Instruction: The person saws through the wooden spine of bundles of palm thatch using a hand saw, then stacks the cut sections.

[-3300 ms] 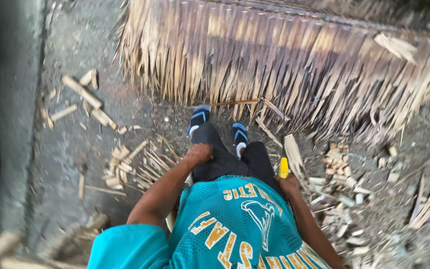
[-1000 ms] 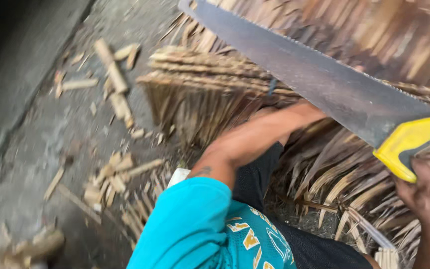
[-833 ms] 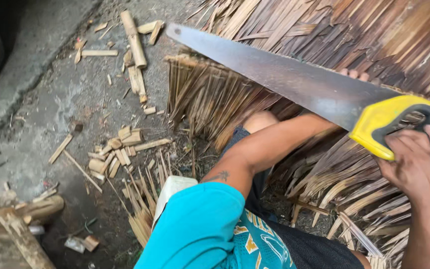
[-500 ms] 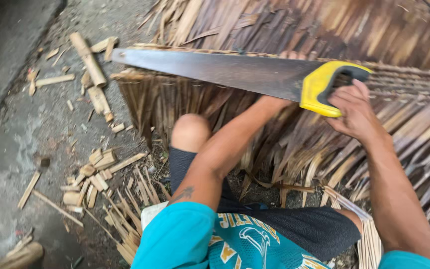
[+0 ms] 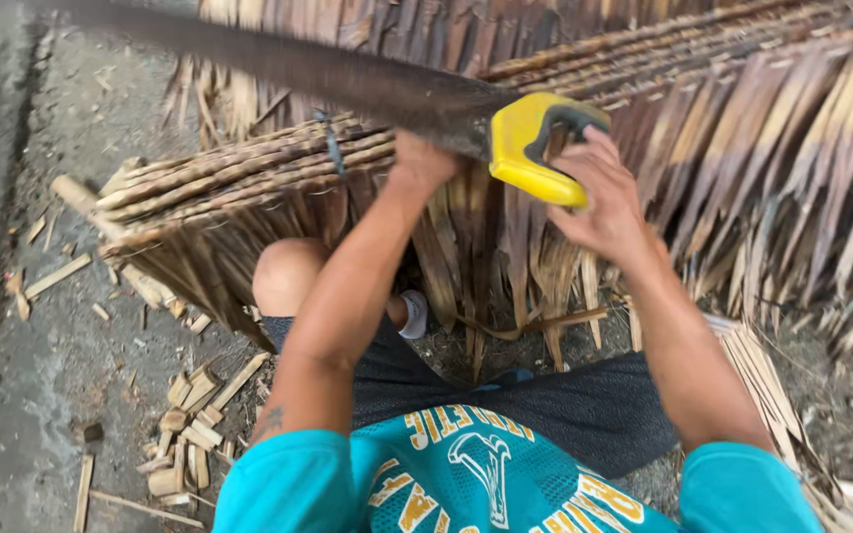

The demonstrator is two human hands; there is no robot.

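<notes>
Two hands work at a dried palm-leaf thatch panel (image 5: 249,188) lying on concrete ground (image 5: 41,365). R hand (image 5: 599,197) is wrapped round the yellow handle of a handsaw (image 5: 535,143), blade blurred across the panel's top. L hand (image 5: 426,163) presses on the bundled ribs under the blade; its grip can't be told. Cut wood bits (image 5: 185,444) lie near the left knee.

The person wears a teal short-sleeved jersey (image 5: 486,484) with yellow-and-white lettering and a white emblem on the chest, dark grey speckled shorts (image 5: 565,410), and a white sock (image 5: 414,314). Both forearms and one knee (image 5: 288,276) are bare.
</notes>
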